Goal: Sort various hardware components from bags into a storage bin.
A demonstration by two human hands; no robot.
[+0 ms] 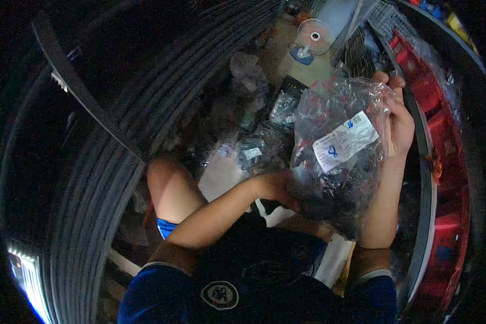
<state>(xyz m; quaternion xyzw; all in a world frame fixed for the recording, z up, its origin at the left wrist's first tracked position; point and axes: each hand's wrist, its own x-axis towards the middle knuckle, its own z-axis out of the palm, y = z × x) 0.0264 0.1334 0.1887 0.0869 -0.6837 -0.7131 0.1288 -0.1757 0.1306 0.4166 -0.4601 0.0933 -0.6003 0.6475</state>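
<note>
A large clear plastic bag [321, 102] with small red marks and a white paper label [345, 141] hangs before me, its inside dark and hard to make out. My right hand [399, 121] grips its upper right edge, fingertips curled over the top. Down at the bag's lower left edge is my left hand [275, 189], in deep shadow. Its fingers are too dark and too close to the bag to show whether they hold it. Just beyond this hand lies a smaller clear packet with a white label [252, 153].
Dark trays with clear packets [282, 108] lie ahead, beside heaped clear plastic [248, 73]. A fan with a blue base [314, 38] stands farther off. Ribbed dark shutter panels [108, 140] run along the left. Red bins [443, 178] line the right side.
</note>
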